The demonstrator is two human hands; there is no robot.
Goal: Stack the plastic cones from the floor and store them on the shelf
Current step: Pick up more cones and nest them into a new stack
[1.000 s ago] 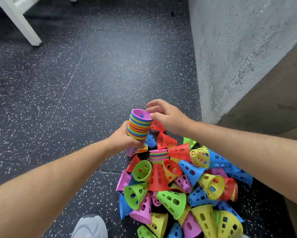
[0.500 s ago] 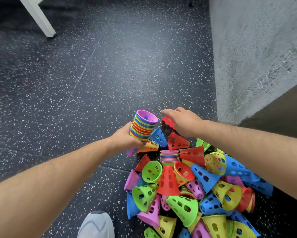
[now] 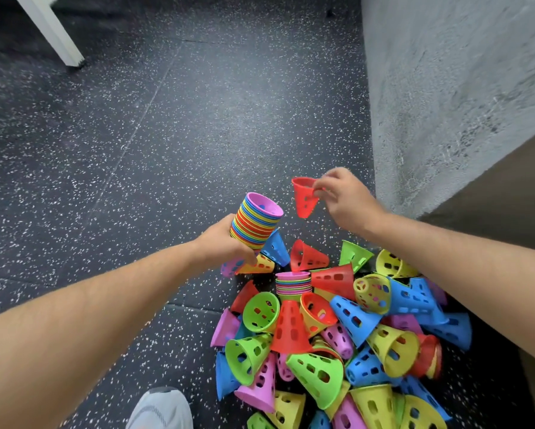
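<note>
The left hand (image 3: 226,243) is gripping a tilted stack of nested cones (image 3: 255,222) around its lower part, with the top purple cone's wide mouth facing up. The right hand (image 3: 346,199) is pinching a single red perforated cone (image 3: 305,196) by its rim, narrow end hanging down, just beside that stack but apart from it. Below both hands, a heap of loose coloured cones (image 3: 337,335) is lying on the speckled floor (image 3: 136,150), with a shorter stack (image 3: 292,283) standing among them.
</note>
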